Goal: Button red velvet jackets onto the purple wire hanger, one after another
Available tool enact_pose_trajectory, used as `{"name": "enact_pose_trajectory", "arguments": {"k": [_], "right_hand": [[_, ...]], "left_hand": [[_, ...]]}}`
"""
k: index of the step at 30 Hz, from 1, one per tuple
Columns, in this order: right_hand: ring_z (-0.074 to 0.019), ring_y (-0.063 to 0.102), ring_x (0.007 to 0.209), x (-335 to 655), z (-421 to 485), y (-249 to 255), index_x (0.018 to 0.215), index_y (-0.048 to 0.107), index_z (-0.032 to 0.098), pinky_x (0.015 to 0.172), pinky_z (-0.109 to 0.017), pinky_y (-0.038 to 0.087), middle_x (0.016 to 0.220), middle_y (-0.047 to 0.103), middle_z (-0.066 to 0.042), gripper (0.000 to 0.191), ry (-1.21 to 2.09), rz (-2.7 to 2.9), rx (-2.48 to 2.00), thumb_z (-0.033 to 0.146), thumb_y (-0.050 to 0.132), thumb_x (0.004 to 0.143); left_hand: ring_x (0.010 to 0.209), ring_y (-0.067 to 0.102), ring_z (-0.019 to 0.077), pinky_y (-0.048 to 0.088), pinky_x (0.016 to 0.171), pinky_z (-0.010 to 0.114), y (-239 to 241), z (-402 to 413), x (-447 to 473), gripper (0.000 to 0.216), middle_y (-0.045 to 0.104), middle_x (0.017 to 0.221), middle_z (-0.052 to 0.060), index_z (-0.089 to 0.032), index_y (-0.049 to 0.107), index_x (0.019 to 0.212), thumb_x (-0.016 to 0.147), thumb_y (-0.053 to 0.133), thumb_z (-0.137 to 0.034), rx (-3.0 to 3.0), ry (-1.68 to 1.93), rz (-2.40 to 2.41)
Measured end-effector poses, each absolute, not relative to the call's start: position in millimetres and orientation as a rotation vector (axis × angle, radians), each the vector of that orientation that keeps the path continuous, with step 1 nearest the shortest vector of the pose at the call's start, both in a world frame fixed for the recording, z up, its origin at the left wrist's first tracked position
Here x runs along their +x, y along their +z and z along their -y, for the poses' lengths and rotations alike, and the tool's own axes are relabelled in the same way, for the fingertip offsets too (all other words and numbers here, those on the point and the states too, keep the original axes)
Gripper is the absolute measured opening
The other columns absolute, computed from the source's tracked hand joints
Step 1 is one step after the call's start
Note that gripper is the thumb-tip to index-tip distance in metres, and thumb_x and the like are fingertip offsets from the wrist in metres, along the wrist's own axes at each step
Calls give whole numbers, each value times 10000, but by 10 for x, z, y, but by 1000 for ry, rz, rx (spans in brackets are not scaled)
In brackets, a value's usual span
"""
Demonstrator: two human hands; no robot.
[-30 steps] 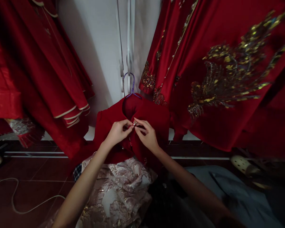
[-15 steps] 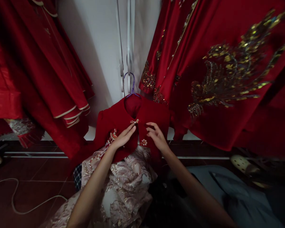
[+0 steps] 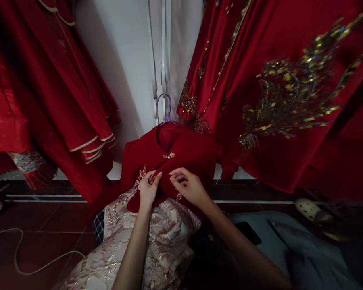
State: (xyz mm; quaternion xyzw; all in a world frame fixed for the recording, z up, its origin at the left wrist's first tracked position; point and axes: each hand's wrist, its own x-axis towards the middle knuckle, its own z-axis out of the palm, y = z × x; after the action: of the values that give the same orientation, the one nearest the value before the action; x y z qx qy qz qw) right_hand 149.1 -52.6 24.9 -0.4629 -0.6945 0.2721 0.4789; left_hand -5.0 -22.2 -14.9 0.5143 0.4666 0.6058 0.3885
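A small red jacket (image 3: 187,151) hangs on a purple hanger (image 3: 167,108) in front of a white cabinet. A pearl clasp (image 3: 168,155) at its collar is fastened. My left hand (image 3: 148,188) grips the jacket's left front flap beside a beaded tassel clasp (image 3: 141,175), fingers curled on the cloth. My right hand (image 3: 190,186) pinches the right front edge just across from it, above another small clasp (image 3: 178,197). Below the jacket spreads a pink and silver brocade skirt (image 3: 151,237).
Long red gowns hang at the left (image 3: 63,92), and a red gown with gold embroidery (image 3: 290,96) hangs at the right. A white cord (image 3: 27,257) lies on the dark red tiled floor. A spotted slipper (image 3: 310,207) sits at the right.
Both hands let go of the fastened collar clasp and moved down the jacket front. They now grip the two front edges at the lower clasp.
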Motion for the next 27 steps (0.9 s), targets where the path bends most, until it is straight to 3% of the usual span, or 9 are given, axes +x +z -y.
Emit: {"name": "enact_pose_trajectory", "arguments": {"k": [4, 11, 16, 19, 27], "right_hand": [[-163, 574, 822, 1241, 470, 79, 1070, 493, 201, 644, -305, 541, 1045, 556, -96, 391, 641, 1645, -1117, 319, 636, 726], [-136, 585, 716, 1107, 383, 47, 957, 468, 199, 623, -281, 525, 844, 578, -40, 281, 744, 1575, -1100, 245, 617, 723], [-126, 584, 677, 1258, 360, 113, 877, 507, 201, 616, -267, 511, 745, 590, -2, 248, 817, 1615, -1127, 239, 661, 685], [-122, 579, 666, 1372, 344, 153, 878, 518, 206, 600, -256, 502, 729, 588, 10, 268, 840, 1633, -1126, 257, 679, 670], [-114, 578, 666, 1485, 326, 196, 866, 532, 199, 599, -242, 494, 728, 592, 8, 254, 852, 1645, -1099, 288, 676, 677]], "left_hand": [[770, 630, 157, 536, 655, 265, -170, 302, -75, 358, 688, 928, 58, -155, 673, 927, 725, 618, -446, 1136, 1568, -1133], [689, 597, 146, 521, 613, 272, -210, 333, -114, 314, 653, 792, 40, -165, 667, 872, 684, 661, -416, 1285, 1563, -1185], [819, 554, 191, 450, 793, 362, -175, 171, -267, 273, 598, 874, 59, -193, 614, 894, 695, 652, -377, 1646, 1709, -1683], [894, 533, 243, 415, 814, 416, -181, 48, -409, 307, 580, 918, 76, -203, 574, 922, 680, 655, -374, 1759, 1533, -1933], [802, 533, 211, 395, 811, 380, -244, -203, -633, 250, 576, 753, 38, -196, 581, 791, 695, 623, -423, 1962, 1263, -1724]]}}
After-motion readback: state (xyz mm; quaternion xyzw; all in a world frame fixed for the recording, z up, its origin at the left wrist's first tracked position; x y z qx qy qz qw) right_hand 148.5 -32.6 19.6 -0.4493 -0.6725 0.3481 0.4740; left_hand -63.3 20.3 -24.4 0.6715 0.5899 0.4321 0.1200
